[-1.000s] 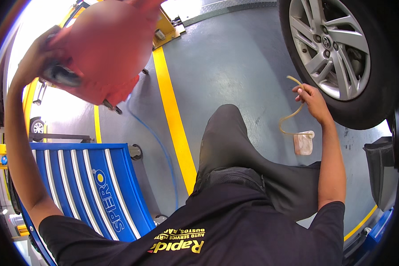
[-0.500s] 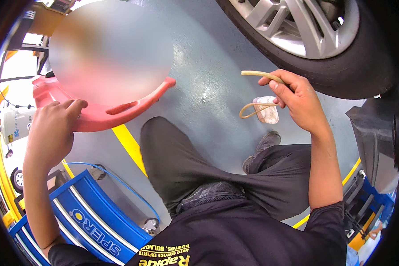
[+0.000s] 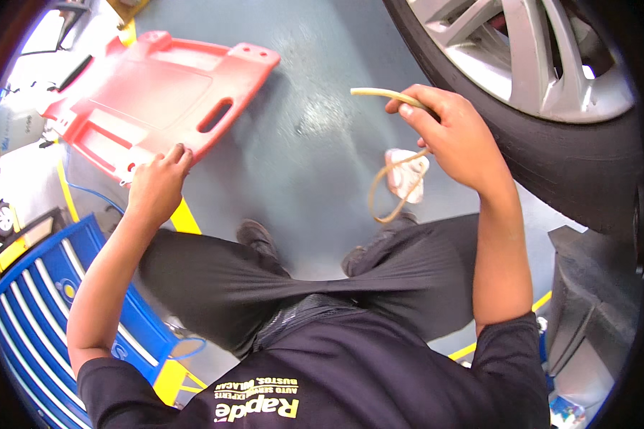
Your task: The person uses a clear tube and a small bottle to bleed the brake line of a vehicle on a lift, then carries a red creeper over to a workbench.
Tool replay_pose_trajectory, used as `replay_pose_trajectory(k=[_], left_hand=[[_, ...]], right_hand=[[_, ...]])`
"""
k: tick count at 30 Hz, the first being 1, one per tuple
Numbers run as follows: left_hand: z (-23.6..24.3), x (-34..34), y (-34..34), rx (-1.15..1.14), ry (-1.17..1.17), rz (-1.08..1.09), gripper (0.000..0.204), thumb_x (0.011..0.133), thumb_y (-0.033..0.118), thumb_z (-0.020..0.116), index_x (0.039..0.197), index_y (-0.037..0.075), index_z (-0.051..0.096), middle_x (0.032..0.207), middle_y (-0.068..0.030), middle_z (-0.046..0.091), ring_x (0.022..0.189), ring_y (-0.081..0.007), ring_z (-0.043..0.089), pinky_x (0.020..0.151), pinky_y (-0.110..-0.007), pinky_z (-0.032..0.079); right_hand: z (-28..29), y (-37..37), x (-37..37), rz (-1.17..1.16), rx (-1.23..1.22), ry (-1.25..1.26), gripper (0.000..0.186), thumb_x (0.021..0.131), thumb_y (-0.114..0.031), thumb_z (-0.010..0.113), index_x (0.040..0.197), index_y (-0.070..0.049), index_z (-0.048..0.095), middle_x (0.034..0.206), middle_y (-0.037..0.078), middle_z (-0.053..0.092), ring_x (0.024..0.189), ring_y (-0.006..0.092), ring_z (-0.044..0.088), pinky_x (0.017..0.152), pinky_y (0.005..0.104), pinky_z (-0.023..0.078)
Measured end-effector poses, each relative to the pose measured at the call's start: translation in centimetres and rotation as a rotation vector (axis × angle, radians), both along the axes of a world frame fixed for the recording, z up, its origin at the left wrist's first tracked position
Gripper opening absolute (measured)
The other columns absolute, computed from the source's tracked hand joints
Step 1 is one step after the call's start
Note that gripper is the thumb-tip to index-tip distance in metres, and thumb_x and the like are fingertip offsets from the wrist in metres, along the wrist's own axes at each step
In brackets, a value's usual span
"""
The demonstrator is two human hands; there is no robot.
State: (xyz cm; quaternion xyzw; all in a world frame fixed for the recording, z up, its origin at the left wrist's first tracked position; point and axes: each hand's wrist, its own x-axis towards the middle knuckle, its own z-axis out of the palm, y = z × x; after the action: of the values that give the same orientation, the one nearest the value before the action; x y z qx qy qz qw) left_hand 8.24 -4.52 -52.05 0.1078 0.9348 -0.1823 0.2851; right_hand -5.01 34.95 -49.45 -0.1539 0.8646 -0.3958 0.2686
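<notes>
— holding what, with the left hand (image 3: 156,187)?

— gripping the near edge of a red plastic creeper (image 3: 150,93), curling fingers over the rim close to the oblong hand slot (image 3: 215,115).

— lying flat, or tilting?

— tilting, apparently, ahead and to the left, seemingly above the grey floor (image 3: 311,168); hiding the underside, so leaving any resting point impossible to tell.

— weighing much?

— probably weighing a moderate amount, being broad and stiff; likely feeling more awkward than heavy, perhaps twisting when hanging from one edge only.

— taking hold where, then?

— reaching through the hand slot, probably, rather than pinching the smooth rim; possibly slipping there under oily fingers.

— and doing what, with the right hand (image 3: 459,146)?

— grasping a pale tan flexible tube (image 3: 381,92) between thumb and fingers, just left of the tyre (image 3: 537,164) in view, leaving one end jutting leftward and the rest looping below.

— touching the whitish container (image 3: 406,177) with that loop?

— overlapping it in view; not being able to tell about touching.

— expecting what from the tube?

— bending easily, likely weighing almost nothing, being soft yet springy, hardly breaking but possibly kinking when being squeezed; calling for a light pinch close to the free end.
</notes>
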Motion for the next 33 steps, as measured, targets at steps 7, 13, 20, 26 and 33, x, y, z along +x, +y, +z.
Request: replay_pose_trajectory(k=[7,13,20,26,33], left_hand=[[-12.2,6.8,0.7,0.171,0.183,0.103,0.054,0.081,0.003,0.056,0.134,0.007,0.044,0.143,-0.018,0.043,0.093,-0.0339,0.064,0.074,-0.046,0.056],[-24.9,11.6,2.8,0.249,0.3,0.289,0.053,0.084,0.002,0.053,0.136,0.005,0.043,0.144,-0.0199,0.04,0.091,-0.0359,0.065,0.072,-0.045,0.057],[-25.8,10.3,5.0,0.356,0.15,0.275,0.04,0.086,0.011,0.054,0.125,0.002,0.05,0.133,-0.0269,0.049,0.089,-0.0406,0.067,0.073,-0.049,0.056],[-24.2,1.2,7.2,0.473,0.217,0.507,0.033,0.088,0.027,0.055,0.108,0.003,0.066,0.099,-0.0211,0.069,0.094,-0.0383,0.068,0.081,-0.05,0.054],[-28.2,3.2,13.1,0.448,0.019,0.885,0.045,0.094,0.023,0.047,0.135,0.004,0.047,0.123,-0.0238,0.061,0.112,-0.0375,0.062,0.094,-0.046,0.05]], right_hand=[[-4.3,2.8,0.8,0.17,0.336,-0.366,0.029,0.09,-0.023,0.053,0.096,0.002,0.067,0.08,0.018,0.066,0.077,0.0297,0.064,0.072,0.0419,0.047],[-9.7,7.7,3.5,0.219,0.474,-0.358,0.028,0.092,-0.022,0.054,0.099,0.001,0.067,0.079,0.012,0.066,0.076,0.0228,0.062,0.074,0.037,0.048],[-15.0,12.1,9.5,0.065,0.658,-0.077,0.034,0.089,-0.031,0.061,0.1,0.0,0.066,0.102,0.022,0.068,0.098,0.0389,0.064,0.086,0.0477,0.049],[-18.6,11.4,10.2,-0.147,0.728,-0.025,0.056,0.082,-0.045,0.068,0.109,0.004,0.063,0.105,0.025,0.067,0.103,0.0406,0.063,0.089,0.0467,0.049],[-21.3,8.6,11.8,-0.391,0.756,-0.006,0.053,0.082,-0.047,0.068,0.112,-0.003,0.065,0.115,0.02,0.066,0.11,0.0367,0.061,0.092,0.046,0.05]])
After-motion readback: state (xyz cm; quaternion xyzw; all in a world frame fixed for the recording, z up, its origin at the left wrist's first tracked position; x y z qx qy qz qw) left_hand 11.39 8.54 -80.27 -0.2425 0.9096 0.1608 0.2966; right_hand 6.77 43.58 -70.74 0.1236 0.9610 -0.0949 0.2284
